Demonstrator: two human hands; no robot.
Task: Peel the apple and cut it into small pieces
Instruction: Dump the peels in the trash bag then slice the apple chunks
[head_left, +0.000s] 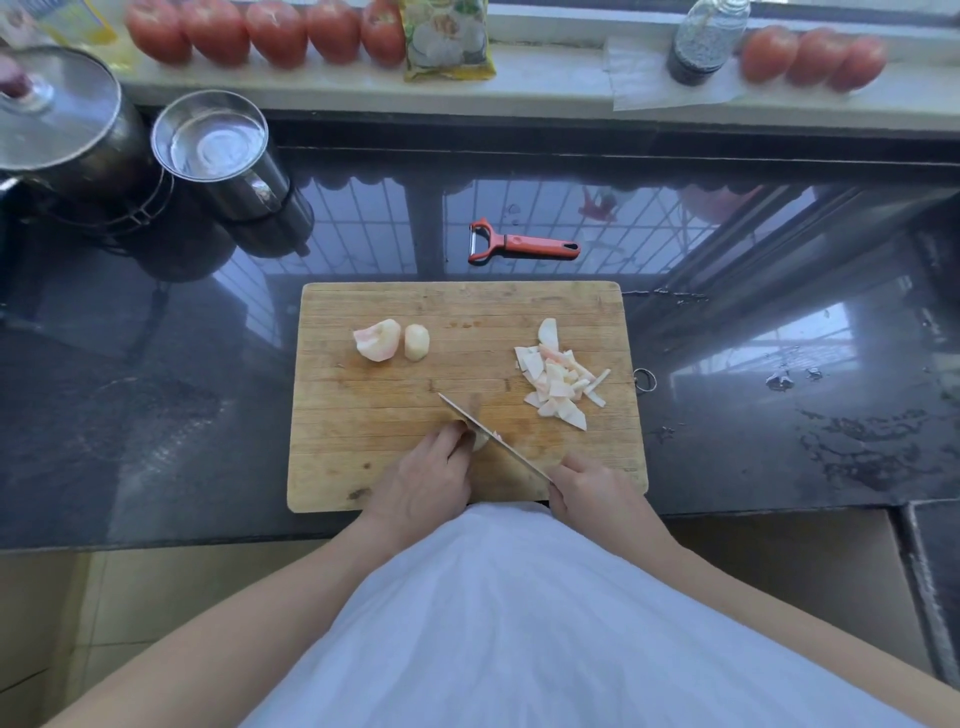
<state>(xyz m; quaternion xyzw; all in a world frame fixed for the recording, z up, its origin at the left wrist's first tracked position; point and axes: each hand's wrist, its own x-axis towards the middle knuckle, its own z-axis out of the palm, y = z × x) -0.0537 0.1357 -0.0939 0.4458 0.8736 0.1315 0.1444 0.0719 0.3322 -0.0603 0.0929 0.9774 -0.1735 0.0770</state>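
- The left hand (423, 480) curls over a pale apple piece (480, 441) at the near edge of the scratched wooden board (363, 415), pinning it.
- The right hand (592, 488) grips the handle of a thin steel knife (488, 434), whose blade lies aslant across that piece.
- A heap of small cut chunks (558, 382) lies to the right; two peeled rounded pieces (392, 340) sit to the left.
- A red peeler (519, 243) lies on the glossy dark counter (779, 415) beyond.
- A steel cup (223, 150) and a lidded pot (57, 114) stand far left.

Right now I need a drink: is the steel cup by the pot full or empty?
Partly filled: the steel cup stands upright, and clear liquid shows inside below its rim.
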